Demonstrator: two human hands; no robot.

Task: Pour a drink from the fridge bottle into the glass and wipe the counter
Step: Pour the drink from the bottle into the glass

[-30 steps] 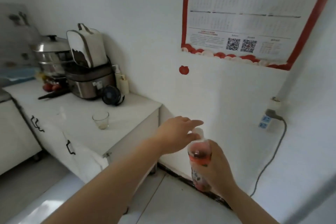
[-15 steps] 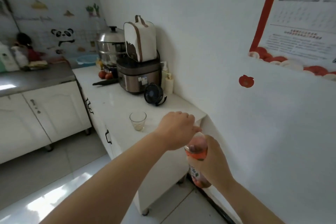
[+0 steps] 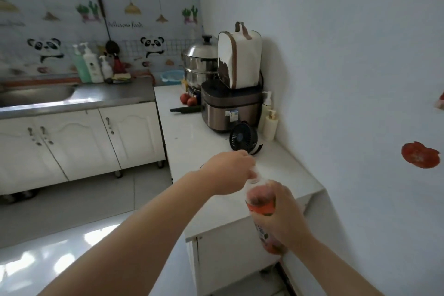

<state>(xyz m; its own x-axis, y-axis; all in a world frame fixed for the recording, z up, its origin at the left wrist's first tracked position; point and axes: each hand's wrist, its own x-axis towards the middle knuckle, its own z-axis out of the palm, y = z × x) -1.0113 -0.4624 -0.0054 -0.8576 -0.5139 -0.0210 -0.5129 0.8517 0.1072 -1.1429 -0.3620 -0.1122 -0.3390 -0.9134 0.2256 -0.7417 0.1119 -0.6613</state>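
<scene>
Your right hand (image 3: 286, 214) is wrapped around the body of the bottle (image 3: 262, 209), low and right of centre in the frame, holding it upright in front of the white counter (image 3: 276, 166). Your left hand (image 3: 228, 170) is closed over the bottle's top, fingers curled around the cap area; the cap itself is hidden. The glass cannot be seen behind your left hand. A small black fan (image 3: 243, 137) stands on the counter just above your left hand, before a rice cooker (image 3: 228, 110).
</scene>
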